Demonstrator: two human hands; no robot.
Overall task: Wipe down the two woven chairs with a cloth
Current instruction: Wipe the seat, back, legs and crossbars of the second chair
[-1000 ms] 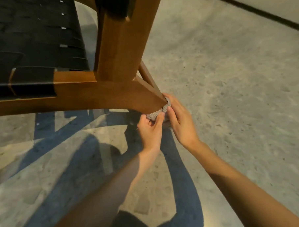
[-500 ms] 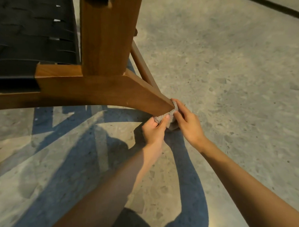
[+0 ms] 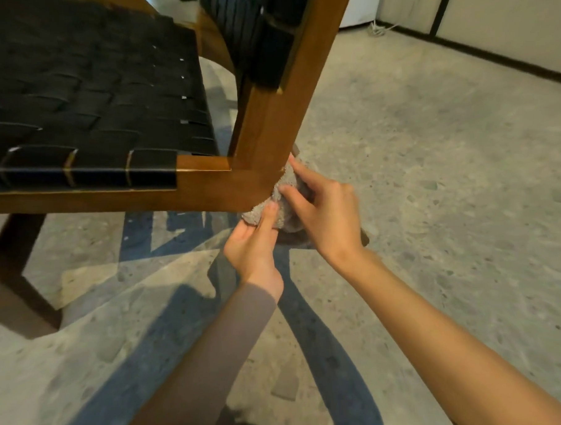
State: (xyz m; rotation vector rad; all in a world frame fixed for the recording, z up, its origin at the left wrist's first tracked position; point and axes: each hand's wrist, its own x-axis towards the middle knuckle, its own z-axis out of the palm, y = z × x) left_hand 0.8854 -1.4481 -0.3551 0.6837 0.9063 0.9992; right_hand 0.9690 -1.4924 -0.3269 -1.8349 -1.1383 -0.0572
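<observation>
Cloth [image 3: 286, 184], grey, bunched, pressed against chair [image 3: 269, 132] frame corner where seat rail meets back post. Left hand [image 3: 254, 242] pinches cloth's lower edge from below. Right hand [image 3: 327, 216] grasps cloth from right side. Black woven seat [image 3: 91, 108] at left.

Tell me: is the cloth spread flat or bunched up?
Bunched up: the cloth is a wad held against the chair frame by the left hand and right hand.
</observation>
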